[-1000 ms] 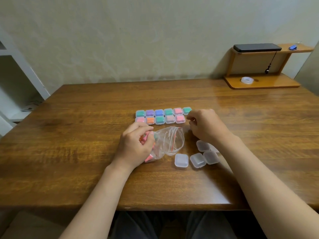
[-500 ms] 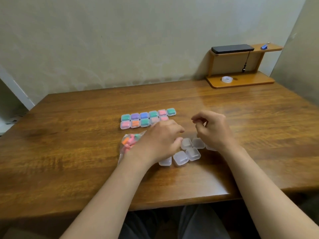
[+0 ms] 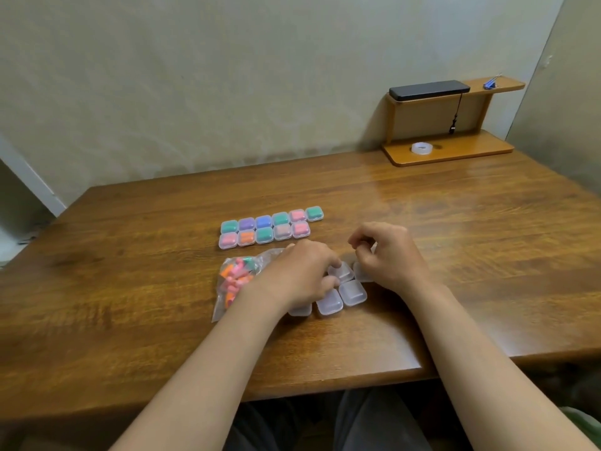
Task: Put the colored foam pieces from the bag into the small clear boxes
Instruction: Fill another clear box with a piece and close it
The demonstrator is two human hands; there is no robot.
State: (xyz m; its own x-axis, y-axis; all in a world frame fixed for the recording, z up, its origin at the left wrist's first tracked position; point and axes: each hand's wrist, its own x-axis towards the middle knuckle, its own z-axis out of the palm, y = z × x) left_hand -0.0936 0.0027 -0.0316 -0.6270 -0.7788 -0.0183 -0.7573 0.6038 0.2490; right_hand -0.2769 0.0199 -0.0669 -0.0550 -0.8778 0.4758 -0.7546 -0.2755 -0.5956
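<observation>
Eleven filled boxes (image 3: 271,229) sit in two rows on the desk (image 3: 130,304), the bag (image 3: 227,297) just nearer holds many foam pieces (image 3: 235,278), the left hand (image 3: 302,278) pinches an empty clear box (image 3: 343,272) among several unfilled, and the right hand (image 3: 387,255) is curled, contents indeterminable.

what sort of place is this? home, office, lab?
Probably a home desk or study corner, not a lab: a wooden table pushed against a plain wall, with a small wooden shelf in the corner holding a roll of tape and a flat black device.
</observation>
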